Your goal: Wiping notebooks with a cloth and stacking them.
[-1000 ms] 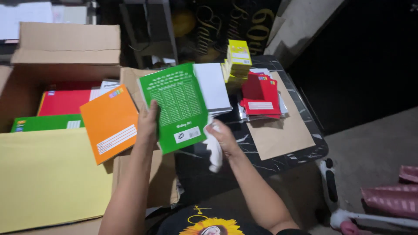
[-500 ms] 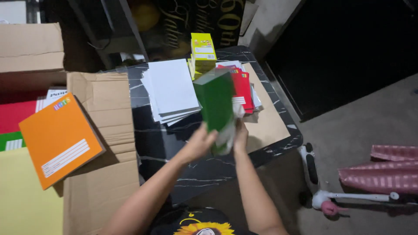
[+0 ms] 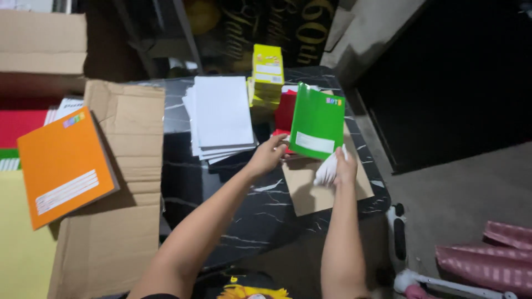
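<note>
A green notebook [image 3: 317,122] is held tilted above the red notebook stack [image 3: 285,111] on the black marble table [image 3: 233,210]. My left hand [image 3: 269,155] grips its lower left corner. My right hand [image 3: 341,166] is at its lower right edge and also clutches a white cloth [image 3: 327,170]. A brown sheet of card [image 3: 327,188] lies under both hands.
A stack of white notebooks [image 3: 221,116] and a yellow stack [image 3: 267,75] sit farther back. An orange notebook [image 3: 65,163] rests on the flap of an open cardboard box [image 3: 124,182] at left. A yellow sheet [image 3: 22,243] lies at bottom left. Pink objects [image 3: 487,254] lie on the floor at right.
The green notebook went from over the box at left to above the red stack at right, and now shows its front cover. My view shifted right with it.
</note>
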